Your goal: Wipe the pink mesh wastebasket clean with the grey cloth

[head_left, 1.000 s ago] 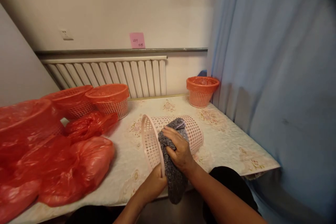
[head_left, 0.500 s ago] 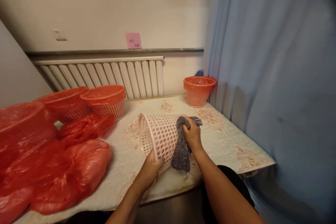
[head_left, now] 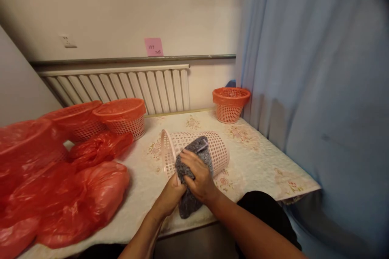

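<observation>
With twelve straight ahead of the person, a blue curtain (head_left: 304, 89) hangs from one o'clock round to three, closing off the right edge of the flower-patterned table (head_left: 258, 162). A white radiator (head_left: 127, 91) runs along the wall at eleven. A heap of red plastic bags (head_left: 69, 202) between nine and ten takes up the table's left side, crowding up to three red-lined baskets (head_left: 127, 124) between ten and eleven. Another lined basket (head_left: 229, 112) stands well apart, between twelve and one, beside the curtain. The pale pink basket (head_left: 219, 149) lies on its side at twelve, mouth toward nine. A grey cloth (head_left: 206, 158) drapes over its side and hides part of the rim. The right hand (head_left: 199, 176) clutches this cloth and presses it against the basket; the left hand (head_left: 172, 192), just beside, grips the rim. A pink note (head_left: 154, 46) is on the wall, between eleven and twelve; a socket (head_left: 68, 41) sits at eleven.
</observation>
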Demonstrator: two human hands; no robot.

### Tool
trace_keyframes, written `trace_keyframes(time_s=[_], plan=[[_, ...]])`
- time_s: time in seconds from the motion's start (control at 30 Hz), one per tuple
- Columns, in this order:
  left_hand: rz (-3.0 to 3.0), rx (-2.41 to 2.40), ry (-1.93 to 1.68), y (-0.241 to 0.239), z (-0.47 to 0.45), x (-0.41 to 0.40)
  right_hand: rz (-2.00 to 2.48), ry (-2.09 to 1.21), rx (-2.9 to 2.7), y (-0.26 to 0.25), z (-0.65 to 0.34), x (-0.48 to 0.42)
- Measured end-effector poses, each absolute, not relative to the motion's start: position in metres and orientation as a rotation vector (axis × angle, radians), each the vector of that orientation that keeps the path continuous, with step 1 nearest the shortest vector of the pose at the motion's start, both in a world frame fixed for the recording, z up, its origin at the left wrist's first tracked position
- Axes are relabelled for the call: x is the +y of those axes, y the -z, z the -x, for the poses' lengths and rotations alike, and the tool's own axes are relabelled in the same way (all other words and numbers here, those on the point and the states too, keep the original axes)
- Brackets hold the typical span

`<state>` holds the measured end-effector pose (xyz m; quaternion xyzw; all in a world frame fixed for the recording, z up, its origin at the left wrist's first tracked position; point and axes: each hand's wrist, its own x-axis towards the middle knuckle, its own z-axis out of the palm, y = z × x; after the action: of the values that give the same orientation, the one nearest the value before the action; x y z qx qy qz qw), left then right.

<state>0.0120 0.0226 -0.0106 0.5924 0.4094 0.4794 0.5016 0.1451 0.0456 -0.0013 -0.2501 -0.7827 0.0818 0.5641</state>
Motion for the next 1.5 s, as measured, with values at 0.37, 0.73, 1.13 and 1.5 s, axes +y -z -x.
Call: trace_keyframes(time_s=[0.37,0.73,1.13,1.5], plan=[[-1.594,0.898,-0.838,0.034,-0.024,-0.015,0.637,-0.193,-1.793,-0.015,-0.156,0.044],[-1.316,0.949,-1.187,0.0,-0.035,0.012,0.674,-0.204,-1.792,-0.006,-0.161,0.058],[-1.338,0.918,-1.15,0.007,-0.02,0.024,1.294,-0.06,-1.144,0.029,-0.214,0.127],[-1.453,1.038,-1.059,0.023,-0.014,0.021,0.546,-0.189,-1.828,0.003,-0.143,0.044]])
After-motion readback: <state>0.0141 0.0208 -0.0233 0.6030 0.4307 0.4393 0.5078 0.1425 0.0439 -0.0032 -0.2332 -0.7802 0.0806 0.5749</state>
